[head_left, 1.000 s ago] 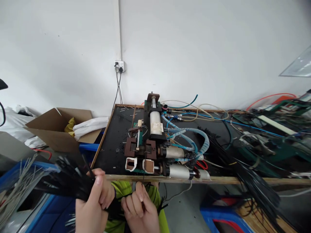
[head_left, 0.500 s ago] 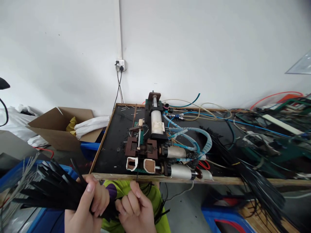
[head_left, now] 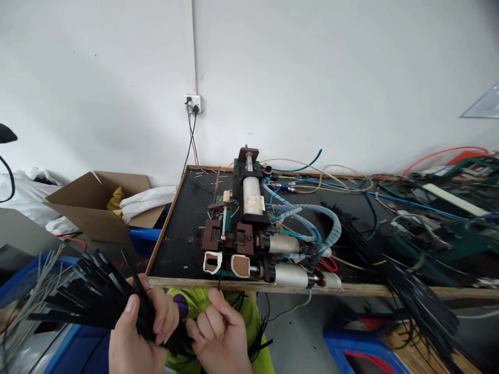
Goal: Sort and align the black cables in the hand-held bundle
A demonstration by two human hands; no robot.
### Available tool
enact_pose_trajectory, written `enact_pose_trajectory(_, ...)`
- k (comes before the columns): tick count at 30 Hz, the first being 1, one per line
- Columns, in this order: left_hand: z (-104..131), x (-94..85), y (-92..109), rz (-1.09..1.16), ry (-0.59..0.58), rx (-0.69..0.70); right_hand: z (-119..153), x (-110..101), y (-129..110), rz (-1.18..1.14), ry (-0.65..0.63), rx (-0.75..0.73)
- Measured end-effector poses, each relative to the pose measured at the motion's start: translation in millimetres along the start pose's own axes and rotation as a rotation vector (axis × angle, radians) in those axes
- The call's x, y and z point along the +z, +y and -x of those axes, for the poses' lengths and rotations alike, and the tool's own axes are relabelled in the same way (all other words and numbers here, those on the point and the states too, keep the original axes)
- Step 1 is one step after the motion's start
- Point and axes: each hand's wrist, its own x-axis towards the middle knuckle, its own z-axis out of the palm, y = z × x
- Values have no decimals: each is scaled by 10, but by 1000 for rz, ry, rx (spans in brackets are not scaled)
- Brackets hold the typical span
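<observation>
My left hand [head_left: 146, 322] is wrapped round a thick bundle of black strips [head_left: 93, 296] at the lower left, its thumb raised. Beside it, my right hand [head_left: 218, 330] is closed, with thumb and forefinger pinched on a thin black wire [head_left: 219, 283] at the table's front edge. That wire points up toward the gap between two white-edged pads of a pneumatic machine [head_left: 253, 197]. More black strands pass beneath my hands over the green clothing.
Blue and clear hoses [head_left: 327, 218] run right from the machine. A second black bundle [head_left: 417, 296] hangs over the table's front edge [head_left: 358, 291]. An open cardboard box [head_left: 89, 208] and blue bins stand left; another blue bin [head_left: 343, 353] is below right.
The bundle in my left hand has shifted slightly right, and the left thumb has lifted away from the fingers. My right hand has hardly moved.
</observation>
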Motion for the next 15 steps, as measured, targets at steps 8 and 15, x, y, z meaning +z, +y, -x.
enact_pose_trajectory(8,37,18,-56,-59,69,17,1,-10,-5,22,31,-4)
enact_pose_trajectory(15,41,-7,-159,-151,48,30,18,32,-13,449,125,-180)
